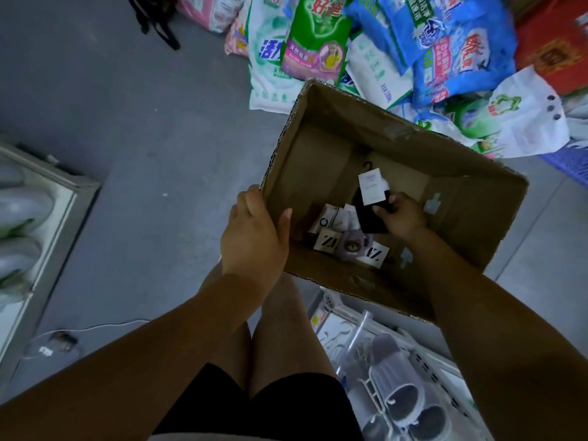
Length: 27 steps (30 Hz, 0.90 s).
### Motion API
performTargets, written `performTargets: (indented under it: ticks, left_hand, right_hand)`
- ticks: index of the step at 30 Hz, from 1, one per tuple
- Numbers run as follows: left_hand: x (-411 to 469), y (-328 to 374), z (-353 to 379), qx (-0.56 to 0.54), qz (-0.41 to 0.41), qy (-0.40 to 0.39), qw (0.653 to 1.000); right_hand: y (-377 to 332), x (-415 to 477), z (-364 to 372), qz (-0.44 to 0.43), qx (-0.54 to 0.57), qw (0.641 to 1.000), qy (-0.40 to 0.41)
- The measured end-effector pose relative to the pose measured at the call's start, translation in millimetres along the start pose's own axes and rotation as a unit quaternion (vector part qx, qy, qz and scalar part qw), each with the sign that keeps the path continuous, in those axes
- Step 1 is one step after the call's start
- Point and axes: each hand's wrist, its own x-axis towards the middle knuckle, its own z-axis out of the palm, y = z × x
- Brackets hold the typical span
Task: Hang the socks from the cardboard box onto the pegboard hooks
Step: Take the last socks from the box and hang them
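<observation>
The left hand (253, 232) grips the cardboard box (451, 192) by its rim; inside, the right hand (402, 216) pinches a black sock pair (369, 218).

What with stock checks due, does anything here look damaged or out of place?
The brown cardboard box has ragged top edges and stray tape scraps on its inner wall. The carded sock packs lie jumbled in its near corner.

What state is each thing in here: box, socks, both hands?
box: open-topped, gripped at its near left corner.
left hand: grips the box rim, thumb inside.
right hand: inside the box, pinches the black socks.
black socks: carded with a hook, held, not yet out of the box.
loose socks: lying on the box bottom.
bags: piled on the floor beyond the box.
</observation>
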Motion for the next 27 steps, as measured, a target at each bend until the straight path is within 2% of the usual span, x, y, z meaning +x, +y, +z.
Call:
performTargets:
  ticks: [6,12,18,23,27]
  left_hand:
    - [0.9,-1.2,-0.4,-0.007,0.000,-0.004,1.000]
    - [1.1,-3.4,2.7,-0.003,0.000,0.000,1.000]
    - [1.9,-3.7,4.9,0.003,-0.004,0.007,1.000]
    - [1.9,-5.5,5.3,0.001,0.012,0.011,1.000]
    - [2.5,-6.2,5.5,0.001,0.014,0.007,1.000]
  right_hand:
    - [1.6,-13.8,-4.7,0.004,0.089,0.995,-0.054]
    - [-7.2,-19.7,6.6,-0.033,0.034,0.984,-0.169]
    - [-8.7,-24.6,32.6,-0.063,-0.054,0.985,-0.151]
    - [-3.2,-25.9,40.6,-0.065,-0.006,0.985,-0.158]
    - [-5.4,-36.9,20.9,-0.031,0.074,0.985,-0.154]
